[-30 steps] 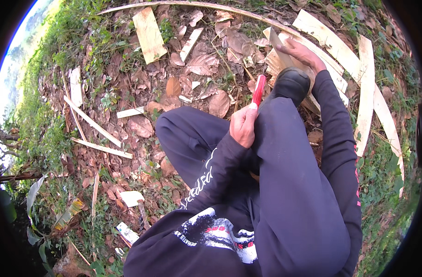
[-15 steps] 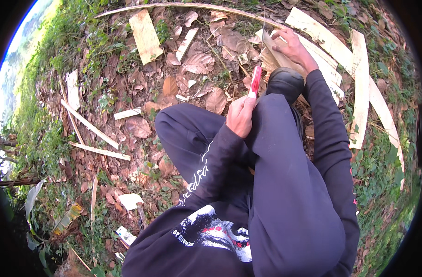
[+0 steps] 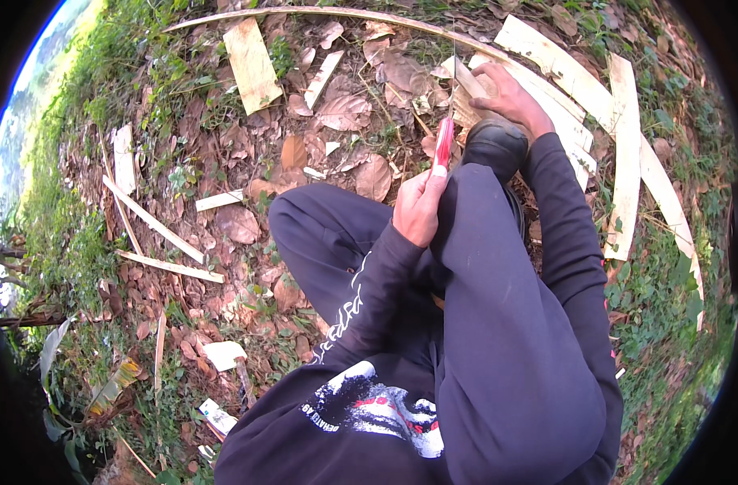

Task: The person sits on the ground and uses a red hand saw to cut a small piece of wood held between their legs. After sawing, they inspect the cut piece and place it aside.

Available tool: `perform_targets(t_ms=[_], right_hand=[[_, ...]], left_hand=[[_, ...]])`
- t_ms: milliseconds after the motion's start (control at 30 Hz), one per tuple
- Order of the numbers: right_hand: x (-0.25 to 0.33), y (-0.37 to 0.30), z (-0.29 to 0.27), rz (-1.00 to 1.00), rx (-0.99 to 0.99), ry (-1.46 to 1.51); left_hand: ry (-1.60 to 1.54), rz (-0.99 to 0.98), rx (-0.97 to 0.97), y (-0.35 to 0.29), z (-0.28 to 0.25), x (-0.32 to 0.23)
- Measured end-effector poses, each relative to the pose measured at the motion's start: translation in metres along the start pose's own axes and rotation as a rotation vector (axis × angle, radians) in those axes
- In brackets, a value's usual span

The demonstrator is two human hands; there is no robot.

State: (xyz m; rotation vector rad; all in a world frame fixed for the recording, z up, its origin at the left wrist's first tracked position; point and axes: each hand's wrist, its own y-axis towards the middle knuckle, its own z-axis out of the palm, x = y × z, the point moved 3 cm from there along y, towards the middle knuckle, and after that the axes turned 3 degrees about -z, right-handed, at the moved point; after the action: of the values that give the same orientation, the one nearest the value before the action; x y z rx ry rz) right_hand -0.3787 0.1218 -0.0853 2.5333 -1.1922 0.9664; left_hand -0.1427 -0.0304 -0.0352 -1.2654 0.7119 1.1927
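Observation:
My left hand (image 3: 417, 208) is closed around the red-and-white handle of a saw (image 3: 443, 145). Its thin blade, seen edge-on, points away from me along the left side of a pale wooden board (image 3: 468, 81). My right hand (image 3: 510, 101) is closed over that board with curled fingers, pressing it from the right. A black shoe (image 3: 497, 147) stands against the near end of the wood, between my two hands. Whether the blade touches the wood is too fine to tell.
Long pale wood strips (image 3: 625, 153) lie to the right, and a curved strip (image 3: 320, 10) arcs across the far side. A short plank (image 3: 253, 66) and thin sticks (image 3: 155, 220) lie on the left. Brown leaves (image 3: 345, 111) and green plants cover the ground.
The view has shifted slightly. My right hand's fingers look more bent over the board. My left hand keeps its grip on the saw, with little movement.

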Motion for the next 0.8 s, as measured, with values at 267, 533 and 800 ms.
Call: perform_targets(t_ms=[267, 533, 800], right_hand=[[-0.011, 0.011, -0.003, 0.034, -0.001, -0.025], [0.051, -0.05, -0.114, -0.023, 0.183, -0.529], [0.144, -0.143, -0.311, -0.111, -0.407, -0.392]], left_hand=[[0.289, 0.371, 0.076, -0.003, 0.01, -0.014], [0.309, 0.261, -0.149, 0.0, 0.02, -0.004], [-0.001, 0.363, -0.075, 0.042, 0.016, -0.052]])
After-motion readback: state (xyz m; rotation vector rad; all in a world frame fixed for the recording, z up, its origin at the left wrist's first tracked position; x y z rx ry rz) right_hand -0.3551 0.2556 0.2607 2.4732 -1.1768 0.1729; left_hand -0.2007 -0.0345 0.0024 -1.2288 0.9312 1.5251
